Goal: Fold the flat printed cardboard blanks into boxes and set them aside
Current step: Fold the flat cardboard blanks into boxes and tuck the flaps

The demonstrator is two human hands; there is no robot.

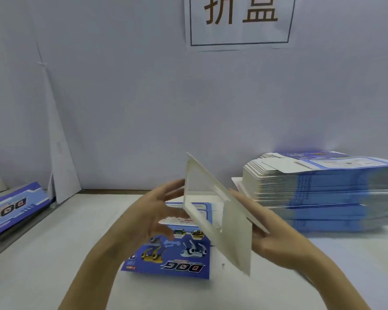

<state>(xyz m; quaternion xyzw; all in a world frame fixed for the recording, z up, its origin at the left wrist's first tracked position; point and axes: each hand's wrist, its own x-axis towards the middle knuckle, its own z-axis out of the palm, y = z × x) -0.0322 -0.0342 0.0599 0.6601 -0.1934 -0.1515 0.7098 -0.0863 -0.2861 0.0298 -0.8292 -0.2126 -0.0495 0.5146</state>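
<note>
So at this point we had one blank (pixel 235 238) up off the table (pixel 54 253), tilted on edge between both hands. Its plain white side faced us, with the window cutout showing through. Our right hand (pixel 271 240) was under and behind its right side, fingers laid pretty straight along the card, propping it rather than clamping it as far as we could see. Our left hand (pixel 159 211) reached to the left edge of the window frame with fingers spread, but it was blurry, so we couldn't tell if it was pinching the card or just touching it. Right beneath, a printed blue panel (pixel 166 260) lay flat on the table, and we honestly couldn't tell if it was part of the same blank or a separate one. The stack of flat blanks (pixel 323 193) sat to the right, near the right hand, and a blue printed box (pixel 11 211) lay off at the far left. We'd guess the fold was early on, with nothing squared up yet. The risky bit looked like that thin frame around the window. Push on it instead of along a crease and it could buckle or tear. With the right hand only propping, the card could also slip and pivot, giving a crooked fold. A wide swing might clip the stack too, since its top sheets looked a bit fanned out.
</note>
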